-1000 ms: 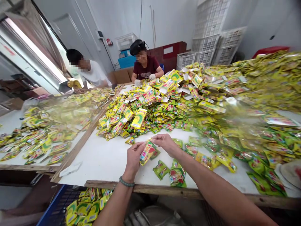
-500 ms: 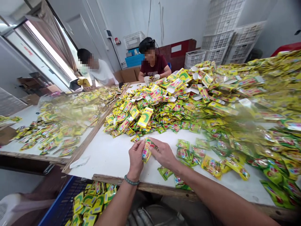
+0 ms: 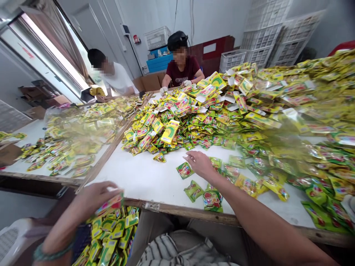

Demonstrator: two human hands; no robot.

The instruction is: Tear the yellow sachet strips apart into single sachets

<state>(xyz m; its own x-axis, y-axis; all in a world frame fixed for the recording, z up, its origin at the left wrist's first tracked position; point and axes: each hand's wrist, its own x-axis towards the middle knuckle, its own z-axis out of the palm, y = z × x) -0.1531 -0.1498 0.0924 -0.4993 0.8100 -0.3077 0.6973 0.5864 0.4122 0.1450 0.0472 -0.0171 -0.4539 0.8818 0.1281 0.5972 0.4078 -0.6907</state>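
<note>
My left hand (image 3: 93, 201), blurred by motion, is off the table edge, above a blue crate of small yellow boxes (image 3: 111, 227). Its fingers are closed on a small colourful box (image 3: 111, 204) with red and green print. My right hand (image 3: 201, 164) hovers above the white table with its fingers apart and nothing visible in them. Just beside its fingertips lies a green packet (image 3: 184, 170). Two more green packets, one crumpled (image 3: 193, 191) and one flatter (image 3: 213, 200), lie nearer the table's front edge.
A large heap of yellow boxes and packets (image 3: 199, 111) covers the back and right of the white table (image 3: 138, 173). A wooden strip (image 3: 111, 147) divides off another heap at left. Across the table sit two people, one wearing white gloves. White crates (image 3: 257, 40) are stacked behind.
My left hand has moved left and down with the box, from the table to over the crate. My right hand has let go of it and shifted right and slightly up, beside a green packet.
</note>
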